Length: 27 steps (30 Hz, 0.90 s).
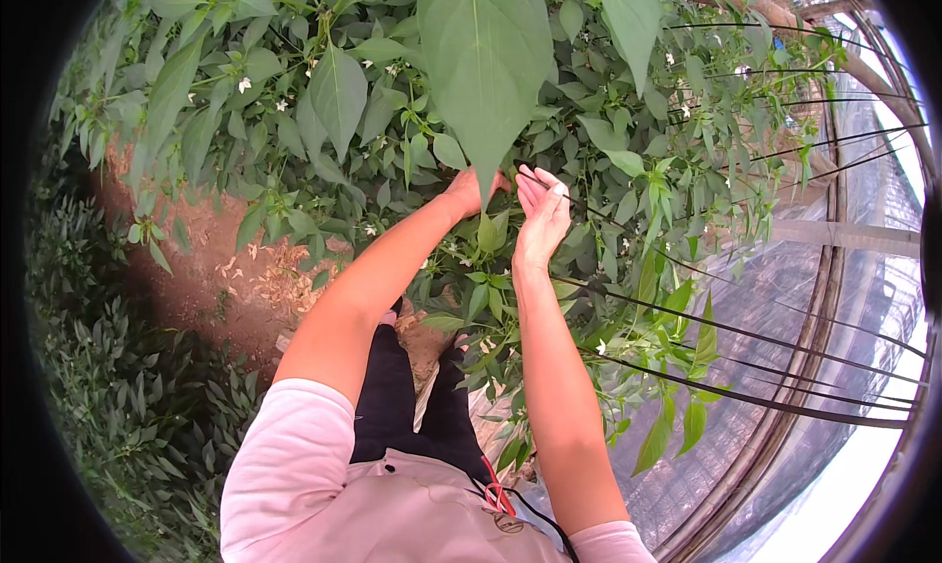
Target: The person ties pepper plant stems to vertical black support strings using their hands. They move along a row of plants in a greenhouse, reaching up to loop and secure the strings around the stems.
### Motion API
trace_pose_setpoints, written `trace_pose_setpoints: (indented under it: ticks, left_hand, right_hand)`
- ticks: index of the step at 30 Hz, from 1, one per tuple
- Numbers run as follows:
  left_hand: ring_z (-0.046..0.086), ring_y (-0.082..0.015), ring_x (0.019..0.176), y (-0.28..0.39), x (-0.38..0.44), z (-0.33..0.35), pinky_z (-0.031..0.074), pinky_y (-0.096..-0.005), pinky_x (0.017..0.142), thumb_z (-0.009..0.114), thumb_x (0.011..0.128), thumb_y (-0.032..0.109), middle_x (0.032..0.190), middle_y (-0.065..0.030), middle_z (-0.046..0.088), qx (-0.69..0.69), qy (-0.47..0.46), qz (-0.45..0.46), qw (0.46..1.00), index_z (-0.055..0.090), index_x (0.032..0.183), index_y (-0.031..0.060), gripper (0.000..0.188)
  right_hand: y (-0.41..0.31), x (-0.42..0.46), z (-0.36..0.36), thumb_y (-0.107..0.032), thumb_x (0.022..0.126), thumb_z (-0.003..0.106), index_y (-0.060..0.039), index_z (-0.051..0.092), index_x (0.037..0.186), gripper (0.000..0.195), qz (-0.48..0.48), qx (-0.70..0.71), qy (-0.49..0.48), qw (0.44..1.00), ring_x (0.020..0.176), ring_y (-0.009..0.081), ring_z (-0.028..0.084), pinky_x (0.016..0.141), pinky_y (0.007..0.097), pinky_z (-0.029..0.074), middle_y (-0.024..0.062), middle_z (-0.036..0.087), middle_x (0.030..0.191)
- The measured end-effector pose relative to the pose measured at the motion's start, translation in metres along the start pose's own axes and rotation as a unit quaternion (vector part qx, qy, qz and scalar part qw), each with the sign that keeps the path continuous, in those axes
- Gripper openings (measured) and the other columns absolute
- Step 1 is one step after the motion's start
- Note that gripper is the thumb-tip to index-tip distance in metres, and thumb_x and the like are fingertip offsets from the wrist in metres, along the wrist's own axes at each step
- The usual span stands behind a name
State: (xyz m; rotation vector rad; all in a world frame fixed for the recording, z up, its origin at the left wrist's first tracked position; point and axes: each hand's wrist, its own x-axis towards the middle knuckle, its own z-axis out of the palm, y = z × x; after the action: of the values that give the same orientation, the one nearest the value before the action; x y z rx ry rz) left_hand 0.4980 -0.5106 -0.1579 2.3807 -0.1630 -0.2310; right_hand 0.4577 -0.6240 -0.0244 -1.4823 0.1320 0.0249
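Leafy pepper plants (397, 121) with small white flowers fill the upper middle of the head view. My left hand (471, 193) reaches into the foliage, its fingertips partly behind leaves, so what it touches cannot be made out. Just to its right, my right hand (544, 208) is raised with its palm turned left and its fingers bent near a thin dark cord (603, 219). Whether the fingers grip that cord is unclear. A large leaf (486, 63) close to the camera covers part of the plants above both hands.
More dark cords (736, 330) run from the plants to the right. There, clear plastic sheeting (736, 445) hangs behind curved poles (817, 327). Bare soil with dry leaves (287, 280) lies left of my legs (386, 394). Another plant row (147, 416) stands at lower left.
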Motion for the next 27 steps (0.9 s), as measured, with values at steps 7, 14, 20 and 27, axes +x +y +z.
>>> trace_pose_setpoints:
  ticks: [7,14,20,27]
  left_hand:
    - [0.069,-0.035,0.091,-0.004,-0.004,0.045,0.055,-0.045,0.079,0.07,0.085,0.018,0.098,-0.0104,0.073,-0.114,0.216,-0.028,0.969,0.073,0.094,0.008,0.014]
    - [0.063,-0.0346,0.087,-0.022,0.021,0.049,0.05,-0.0417,0.079,0.071,0.083,0.007,0.09,-0.0125,0.061,-0.47,0.33,-0.048,0.817,0.057,0.098,0.0052,0.02]
    - [0.057,-0.0339,0.092,-0.047,0.044,0.016,0.048,-0.0438,0.081,0.064,0.082,0.009,0.091,-0.0159,0.058,-0.084,0.21,0.102,0.969,0.057,0.095,0.0056,0.015]
    - [0.062,-0.0303,0.079,-0.06,0.067,0.004,0.051,-0.0396,0.076,0.07,0.076,0.013,0.078,-0.0117,0.066,-0.056,0.031,0.147,0.987,0.065,0.082,0.0017,0.014]
  right_hand:
    - [0.003,-0.008,-0.012,-0.037,0.113,0.032,0.0027,0.056,0.116,0.047,0.022,-0.013,0.008,1.0,0.108,0.0295,0.07,0.097,0.0374,0.055,0.0211,0.071,0.118]
    - [0.011,-0.012,-0.018,-0.021,0.111,0.043,0.0033,0.061,0.102,0.031,0.037,-0.149,0.005,0.988,0.09,0.0193,0.07,0.084,0.0327,0.055,0.0115,0.074,0.101]
    - [0.036,-0.001,-0.026,-0.018,0.106,0.054,-0.0013,0.066,0.103,0.021,0.125,-0.195,0.036,0.972,0.083,0.0202,0.069,0.077,0.0355,0.053,0.0106,0.073,0.093]
    - [0.033,0.008,-0.015,-0.022,0.102,0.056,-0.0096,0.073,0.107,0.022,0.107,-0.395,0.013,0.912,0.083,0.0371,0.07,0.075,0.0449,0.054,0.0157,0.074,0.091]
